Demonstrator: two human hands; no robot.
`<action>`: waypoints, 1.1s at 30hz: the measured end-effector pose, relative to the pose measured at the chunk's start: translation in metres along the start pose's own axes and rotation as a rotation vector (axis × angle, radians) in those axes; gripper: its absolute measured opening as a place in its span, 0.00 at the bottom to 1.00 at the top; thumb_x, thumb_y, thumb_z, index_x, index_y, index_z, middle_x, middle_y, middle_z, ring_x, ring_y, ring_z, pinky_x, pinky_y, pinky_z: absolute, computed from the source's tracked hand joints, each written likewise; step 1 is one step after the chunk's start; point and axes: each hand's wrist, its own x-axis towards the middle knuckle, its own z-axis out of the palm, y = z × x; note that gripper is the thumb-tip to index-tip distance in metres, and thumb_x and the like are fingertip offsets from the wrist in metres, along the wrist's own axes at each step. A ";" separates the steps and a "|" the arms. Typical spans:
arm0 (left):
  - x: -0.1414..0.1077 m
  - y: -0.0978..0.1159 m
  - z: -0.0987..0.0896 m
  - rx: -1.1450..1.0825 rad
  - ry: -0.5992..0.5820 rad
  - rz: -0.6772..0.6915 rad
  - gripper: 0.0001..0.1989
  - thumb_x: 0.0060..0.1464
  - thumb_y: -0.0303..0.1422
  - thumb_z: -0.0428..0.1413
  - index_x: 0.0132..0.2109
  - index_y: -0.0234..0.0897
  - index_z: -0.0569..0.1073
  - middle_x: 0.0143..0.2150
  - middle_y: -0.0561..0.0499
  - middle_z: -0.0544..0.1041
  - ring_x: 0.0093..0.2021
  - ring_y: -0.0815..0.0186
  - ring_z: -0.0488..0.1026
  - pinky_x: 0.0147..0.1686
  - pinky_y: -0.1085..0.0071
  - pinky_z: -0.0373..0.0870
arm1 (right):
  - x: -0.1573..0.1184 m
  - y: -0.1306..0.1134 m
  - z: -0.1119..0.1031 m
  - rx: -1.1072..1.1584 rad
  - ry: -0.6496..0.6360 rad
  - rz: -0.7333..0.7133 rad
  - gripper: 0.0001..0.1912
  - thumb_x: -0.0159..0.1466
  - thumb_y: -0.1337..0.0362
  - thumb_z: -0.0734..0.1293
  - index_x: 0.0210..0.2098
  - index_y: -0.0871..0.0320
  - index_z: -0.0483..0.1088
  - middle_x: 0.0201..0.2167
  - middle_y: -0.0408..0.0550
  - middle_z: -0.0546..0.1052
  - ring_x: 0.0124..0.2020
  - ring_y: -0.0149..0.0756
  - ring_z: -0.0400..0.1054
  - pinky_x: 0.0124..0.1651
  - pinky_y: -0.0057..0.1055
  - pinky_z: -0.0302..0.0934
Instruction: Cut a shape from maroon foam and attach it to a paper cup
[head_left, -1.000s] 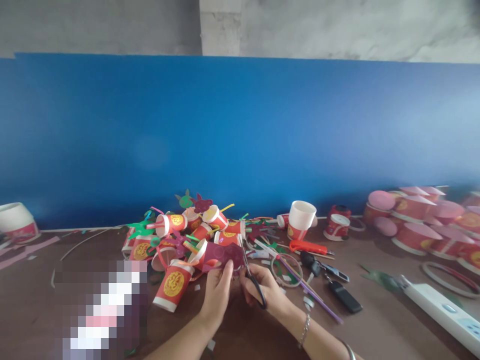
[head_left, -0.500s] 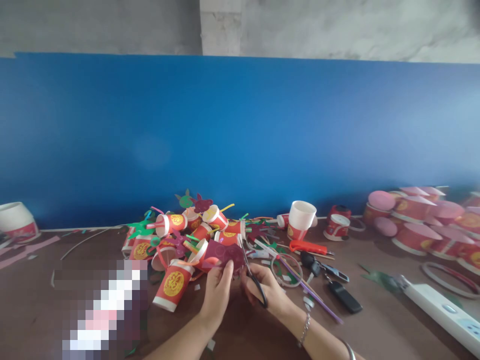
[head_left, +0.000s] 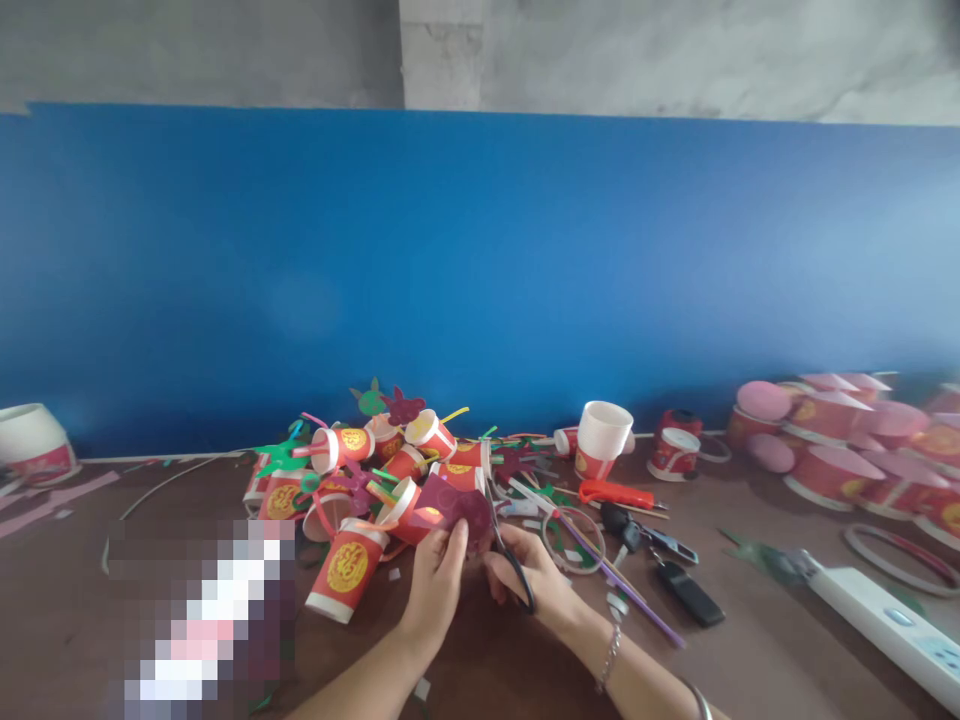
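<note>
My left hand (head_left: 437,575) pinches a dark purple-red sheet of paper (head_left: 457,503) between thumb and fingers. Dark-handled scissors (head_left: 511,565) sit in my right hand (head_left: 534,578), its fingers closed around the loops. The blades point away from me, at the sheet's right edge; whether they are apart is too small to tell. Just beyond the sheet lies a heap of red and white paper cups (head_left: 349,565) with coloured straws. Among them are a green paper cutout (head_left: 281,457) and a purple-red rabbit-like cutout (head_left: 405,404).
Right of my hands are a clear ring (head_left: 572,540), an orange-red cutter (head_left: 616,494), a black key fob (head_left: 688,592) and an upright white-and-red cup (head_left: 603,440). Farther right are a power strip (head_left: 885,620) and pink-topped cups (head_left: 832,475). A blue panel (head_left: 480,270) stands behind.
The purple-red sheet has turned and shifted slightly in my left hand. My right hand and the scissors have moved a little to the right.
</note>
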 end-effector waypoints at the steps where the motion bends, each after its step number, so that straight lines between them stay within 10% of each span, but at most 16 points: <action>1: 0.000 -0.001 0.000 0.011 -0.001 0.002 0.25 0.50 0.51 0.52 0.20 0.39 0.54 0.17 0.60 0.51 0.19 0.74 0.48 0.19 0.75 0.47 | 0.000 0.000 0.000 -0.008 0.006 0.001 0.20 0.53 0.49 0.68 0.23 0.60 0.63 0.12 0.38 0.65 0.14 0.25 0.57 0.18 0.22 0.52; 33: 0.002 -0.003 -0.001 0.039 0.062 0.064 0.22 0.51 0.50 0.52 0.22 0.39 0.56 0.19 0.60 0.54 0.20 0.72 0.52 0.20 0.75 0.53 | 0.000 0.002 -0.003 -0.055 0.001 0.013 0.20 0.54 0.48 0.67 0.21 0.59 0.62 0.11 0.37 0.63 0.12 0.24 0.55 0.16 0.22 0.50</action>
